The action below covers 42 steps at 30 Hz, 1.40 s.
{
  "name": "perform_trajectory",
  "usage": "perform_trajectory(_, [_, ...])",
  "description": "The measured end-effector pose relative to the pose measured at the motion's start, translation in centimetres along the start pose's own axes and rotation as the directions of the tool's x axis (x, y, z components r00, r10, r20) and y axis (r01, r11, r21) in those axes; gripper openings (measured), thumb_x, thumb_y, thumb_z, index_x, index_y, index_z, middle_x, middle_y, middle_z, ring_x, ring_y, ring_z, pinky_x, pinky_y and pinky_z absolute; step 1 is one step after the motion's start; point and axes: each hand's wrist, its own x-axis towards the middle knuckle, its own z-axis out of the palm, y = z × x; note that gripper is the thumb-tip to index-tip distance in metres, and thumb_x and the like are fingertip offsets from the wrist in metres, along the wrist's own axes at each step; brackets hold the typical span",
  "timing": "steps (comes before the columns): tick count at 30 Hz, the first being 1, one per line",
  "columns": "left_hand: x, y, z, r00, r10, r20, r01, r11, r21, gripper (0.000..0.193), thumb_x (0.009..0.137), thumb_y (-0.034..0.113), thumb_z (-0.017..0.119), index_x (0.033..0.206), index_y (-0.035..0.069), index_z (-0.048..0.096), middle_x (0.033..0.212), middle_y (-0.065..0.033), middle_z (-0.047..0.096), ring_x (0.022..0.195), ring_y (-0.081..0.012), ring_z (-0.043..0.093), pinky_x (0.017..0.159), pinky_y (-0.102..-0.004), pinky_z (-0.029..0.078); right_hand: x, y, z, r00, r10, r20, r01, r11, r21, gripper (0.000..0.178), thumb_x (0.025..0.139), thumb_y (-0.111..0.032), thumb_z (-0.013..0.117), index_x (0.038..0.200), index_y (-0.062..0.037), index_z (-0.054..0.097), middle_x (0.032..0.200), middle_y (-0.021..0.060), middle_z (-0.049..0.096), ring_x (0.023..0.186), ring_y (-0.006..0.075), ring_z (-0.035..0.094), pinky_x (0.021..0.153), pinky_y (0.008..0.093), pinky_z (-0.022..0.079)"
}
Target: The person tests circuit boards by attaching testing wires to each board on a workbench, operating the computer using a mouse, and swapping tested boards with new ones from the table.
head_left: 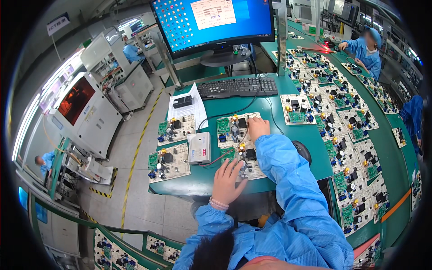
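Hair (213, 253) shows below left hand (226, 183); the box's (197, 145) red label (204, 151) seems lettered.

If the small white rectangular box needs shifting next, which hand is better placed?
Probably the left hand: it is nearer the small white rectangular box, while the right hand is farther right, at a cream circuit board.
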Motion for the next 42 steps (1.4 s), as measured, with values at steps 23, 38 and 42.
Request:
perform_trajectory(23, [0.3, -0.6, 0.8, 1.0, 0.013, -0.017, -0.013, 1.0, -0.011, 0.056, 0.082, 0.031, 0.068, 0.134, 0.017, 0.053, 0.136, -0.0081, 0.051, 0.131, -0.0327, 0.041, 0.101, -0.045, 0.036, -9.4, 1.5, -9.9, 0.973, -0.173, 0.151, 0.074, 0.859, 0.506, 0.007, 0.084, -0.011, 0.063, 0.089, -0.0075, 0.068, 0.085, 0.0091, 0.066, 0.087, 0.0313, 0.06, 0.079, 0.0412, 0.048])
perform_trajectory(38, [0.2, -0.8, 0.6, 1.0, 0.007, 0.002, -0.007, 1.0, -0.002, 0.058, 0.082, 0.031, 0.068, 0.135, 0.017, 0.051, 0.137, -0.0084, 0.05, 0.132, -0.0323, 0.04, 0.103, -0.0453, 0.035, -9.5, 1.3, -9.3, 0.977, -0.187, 0.106, 0.118, 0.879, 0.462, 0.006, 0.084, -0.011, 0.064, 0.089, -0.0092, 0.067, 0.085, 0.0067, 0.064, 0.088, 0.0289, 0.06, 0.078, 0.0407, 0.045])
perform_trajectory(42, [0.4, -0.7, 0.6, 1.0, 0.005, 0.006, -0.005, 1.0, -0.003, 0.058, 0.082, 0.031, 0.068, 0.135, 0.018, 0.052, 0.137, -0.0079, 0.05, 0.132, -0.0321, 0.04, 0.103, -0.0449, 0.035, -9.7, 1.3, -9.1, 0.978, -0.173, 0.12, 0.103, 0.891, 0.443, 0.007, 0.084, -0.013, 0.064, 0.09, -0.0101, 0.067, 0.086, 0.006, 0.063, 0.09, 0.0277, 0.059, 0.08, 0.0395, 0.044])
